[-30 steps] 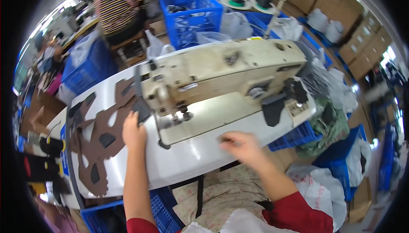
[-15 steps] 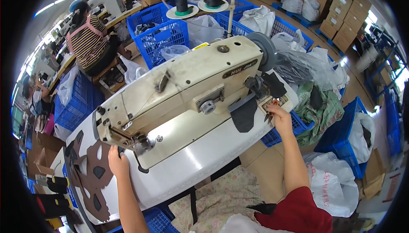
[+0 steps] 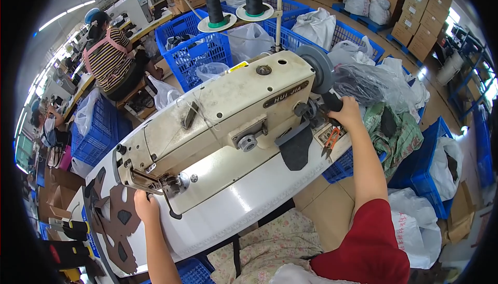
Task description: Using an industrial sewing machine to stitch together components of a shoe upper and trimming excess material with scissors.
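Observation:
A cream sewing machine (image 3: 223,113) stands on a white table (image 3: 207,229). My left hand (image 3: 147,207) is below its needle end, fingers curled together, with a small dark bit showing at the fingertips; what it holds is mostly hidden. Beside it lie brown cut pieces (image 3: 111,216) with dark patches. Under the handwheel (image 3: 317,68), my right hand (image 3: 346,113) grips a black cut piece (image 3: 332,101). Orange-handled thread snips (image 3: 332,139) lie just below that hand. Another black piece (image 3: 297,150) rests against the machine's base.
Two black thread cones (image 3: 213,8) stand behind the machine. Blue crates (image 3: 199,56) with plastic bags line the back and right. A green sack (image 3: 391,133) sits beyond my right arm. At the left, another person (image 3: 108,56) sits by a bench.
My right hand has left the thread snips, which now lie on the table, and has moved up to grip the black piece. My left hand stays near the needle end.

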The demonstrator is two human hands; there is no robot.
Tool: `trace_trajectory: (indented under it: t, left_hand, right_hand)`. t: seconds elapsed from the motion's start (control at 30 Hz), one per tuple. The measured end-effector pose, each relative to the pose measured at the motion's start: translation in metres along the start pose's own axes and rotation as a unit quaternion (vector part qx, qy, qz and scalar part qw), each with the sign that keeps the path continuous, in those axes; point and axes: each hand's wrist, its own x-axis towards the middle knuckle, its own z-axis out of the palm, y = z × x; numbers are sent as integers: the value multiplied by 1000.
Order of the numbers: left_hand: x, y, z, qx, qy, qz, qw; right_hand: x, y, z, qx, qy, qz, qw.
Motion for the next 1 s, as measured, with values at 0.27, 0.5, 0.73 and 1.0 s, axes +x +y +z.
trace_trajectory:
  t: [0.27, 0.5, 0.73, 1.0]
  left_hand:
    - [0, -5, 7, 9, 49, 13, 999]
    - [-1, -9, 13, 14, 44, 13, 999]
    - [0, -7, 10, 24, 30, 6, 999]
    - [-2, -5, 5, 34, 4, -5, 999]
  right_hand:
    - [5, 6, -6, 171, -6, 83, 982]
    - [4, 5, -12, 128, -41, 85, 987]
    - [-14, -5, -7, 12, 36, 20, 999]
    - [-12, -3, 2, 92, 63, -5, 994]
